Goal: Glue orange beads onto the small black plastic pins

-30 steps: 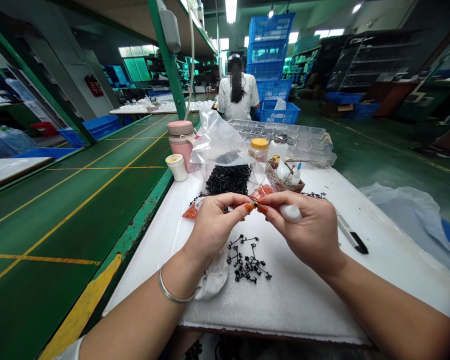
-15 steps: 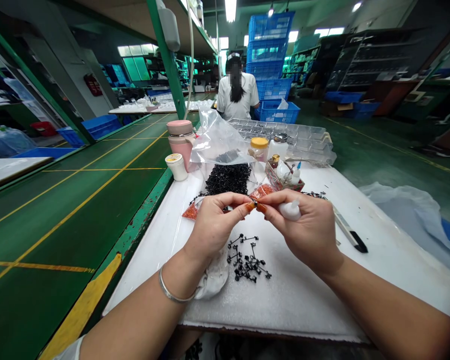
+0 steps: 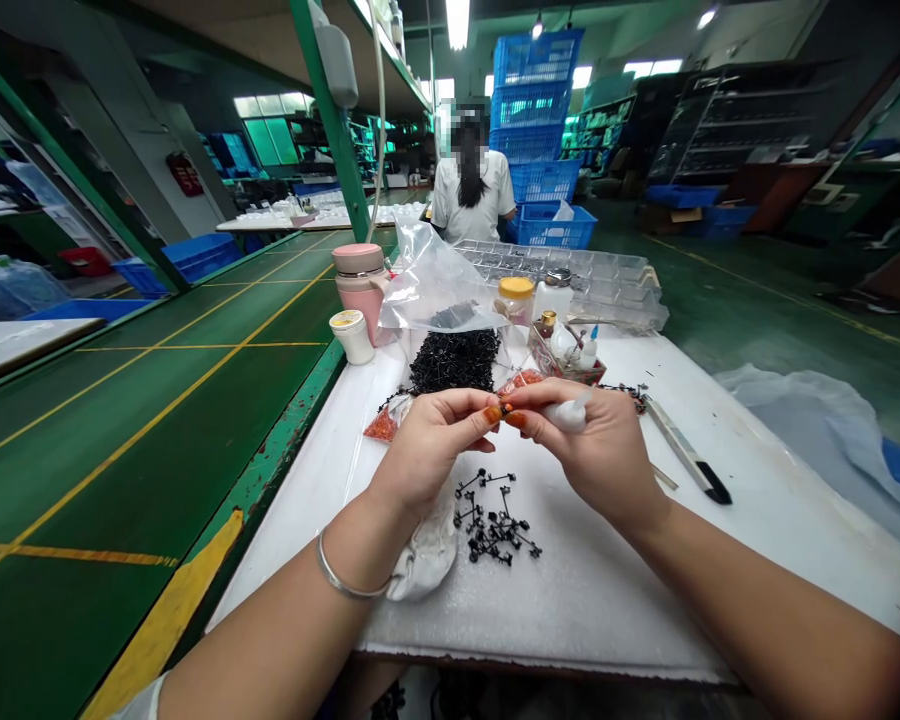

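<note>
My left hand is closed in a pinch on a small black part, mostly covered by the fingertips. Thumb and forefinger of my right hand meet it at the same part. Tucked in the right hand's fingers is a small white squeeze bottle, its tip pointing right. Below the hands, several black stick-like parts lie loose on the white foam-covered table. Behind the hands sits a heap of similar black parts, with bags of small orange pieces beside it.
A crumpled white cloth lies by my left wrist. A box cutter rests at the right. Farther back stand a pink flask, a white tub, a yellow-lidded jar and a tray of bottles. A person sits ahead.
My right hand has shifted slightly left and turned a little, and the bottle in it has moved left too. Both hands remain pinched together at the small part.
</note>
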`<action>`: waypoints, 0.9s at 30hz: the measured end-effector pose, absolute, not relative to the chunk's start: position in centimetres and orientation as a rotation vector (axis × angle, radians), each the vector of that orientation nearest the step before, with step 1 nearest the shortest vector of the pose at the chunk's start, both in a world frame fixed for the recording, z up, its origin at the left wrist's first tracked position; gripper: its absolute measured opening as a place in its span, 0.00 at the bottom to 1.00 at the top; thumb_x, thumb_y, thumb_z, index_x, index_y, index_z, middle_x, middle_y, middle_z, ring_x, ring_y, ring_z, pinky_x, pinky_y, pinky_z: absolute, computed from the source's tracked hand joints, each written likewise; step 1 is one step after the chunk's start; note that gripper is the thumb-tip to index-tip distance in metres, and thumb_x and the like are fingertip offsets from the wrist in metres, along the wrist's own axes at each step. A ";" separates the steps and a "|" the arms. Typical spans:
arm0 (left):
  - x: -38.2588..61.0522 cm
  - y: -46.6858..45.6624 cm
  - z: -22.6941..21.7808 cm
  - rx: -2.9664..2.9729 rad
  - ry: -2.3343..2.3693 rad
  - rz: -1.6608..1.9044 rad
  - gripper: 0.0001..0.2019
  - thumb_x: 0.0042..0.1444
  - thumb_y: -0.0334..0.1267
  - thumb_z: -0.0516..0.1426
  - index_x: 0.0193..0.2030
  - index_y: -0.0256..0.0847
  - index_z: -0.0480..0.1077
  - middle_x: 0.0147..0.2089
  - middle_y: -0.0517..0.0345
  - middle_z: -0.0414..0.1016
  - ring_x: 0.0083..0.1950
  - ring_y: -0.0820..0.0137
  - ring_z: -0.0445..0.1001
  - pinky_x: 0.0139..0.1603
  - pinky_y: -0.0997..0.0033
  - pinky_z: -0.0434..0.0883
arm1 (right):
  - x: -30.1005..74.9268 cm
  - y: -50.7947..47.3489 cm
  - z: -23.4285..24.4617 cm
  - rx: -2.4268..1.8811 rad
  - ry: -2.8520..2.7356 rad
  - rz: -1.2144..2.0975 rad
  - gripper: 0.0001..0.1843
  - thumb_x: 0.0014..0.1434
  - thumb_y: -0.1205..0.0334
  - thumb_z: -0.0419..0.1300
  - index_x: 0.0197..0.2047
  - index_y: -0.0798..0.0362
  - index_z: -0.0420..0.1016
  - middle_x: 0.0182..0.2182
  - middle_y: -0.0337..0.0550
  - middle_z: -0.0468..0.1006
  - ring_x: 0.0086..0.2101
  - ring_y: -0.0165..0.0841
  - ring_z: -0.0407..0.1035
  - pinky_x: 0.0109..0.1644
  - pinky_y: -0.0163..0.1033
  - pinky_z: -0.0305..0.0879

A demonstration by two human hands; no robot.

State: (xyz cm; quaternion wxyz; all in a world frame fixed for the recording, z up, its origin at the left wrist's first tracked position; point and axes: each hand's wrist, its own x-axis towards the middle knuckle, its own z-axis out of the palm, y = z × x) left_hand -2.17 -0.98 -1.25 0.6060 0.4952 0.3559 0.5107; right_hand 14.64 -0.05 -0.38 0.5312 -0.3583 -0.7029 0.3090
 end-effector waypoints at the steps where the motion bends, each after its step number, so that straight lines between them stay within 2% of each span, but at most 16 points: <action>1: -2.2 -1.0 -1.3 1.133 0.824 1.164 0.07 0.53 0.40 0.65 0.35 0.39 0.79 0.36 0.57 0.76 0.38 0.73 0.71 0.36 0.76 0.70 | 14.6 0.0 -0.3 -0.852 -1.671 0.762 0.03 0.54 0.63 0.69 0.33 0.53 0.83 0.30 0.40 0.83 0.30 0.31 0.74 0.34 0.35 0.70; 6: -2.3 -0.9 -1.4 1.109 0.818 1.119 0.07 0.51 0.39 0.66 0.35 0.38 0.78 0.35 0.58 0.74 0.37 0.75 0.70 0.36 0.77 0.69 | 14.7 0.0 -0.2 -0.866 -1.662 0.791 0.04 0.53 0.62 0.69 0.32 0.54 0.82 0.27 0.39 0.81 0.28 0.30 0.72 0.32 0.35 0.67; 16: -2.3 -0.9 -1.3 1.094 0.809 1.083 0.08 0.50 0.40 0.67 0.33 0.37 0.78 0.34 0.58 0.72 0.35 0.75 0.68 0.35 0.77 0.69 | 14.7 -0.1 -0.7 -0.786 -1.748 0.483 0.04 0.56 0.64 0.67 0.30 0.53 0.79 0.26 0.39 0.80 0.28 0.30 0.71 0.35 0.38 0.67; 21: -2.3 -0.9 -1.2 1.044 0.786 1.078 0.09 0.51 0.40 0.66 0.34 0.36 0.78 0.35 0.56 0.71 0.36 0.75 0.68 0.35 0.77 0.69 | 14.7 -0.2 -0.6 -0.749 -1.801 0.361 0.01 0.56 0.66 0.68 0.33 0.54 0.80 0.29 0.41 0.81 0.29 0.31 0.73 0.38 0.38 0.68; 27: -2.5 -0.8 -1.1 1.024 0.745 1.053 0.11 0.50 0.41 0.67 0.35 0.35 0.77 0.34 0.56 0.69 0.36 0.74 0.67 0.35 0.76 0.70 | 14.8 -0.2 -0.5 -0.759 -1.830 0.362 0.01 0.57 0.66 0.66 0.35 0.53 0.80 0.30 0.41 0.82 0.31 0.32 0.74 0.38 0.39 0.69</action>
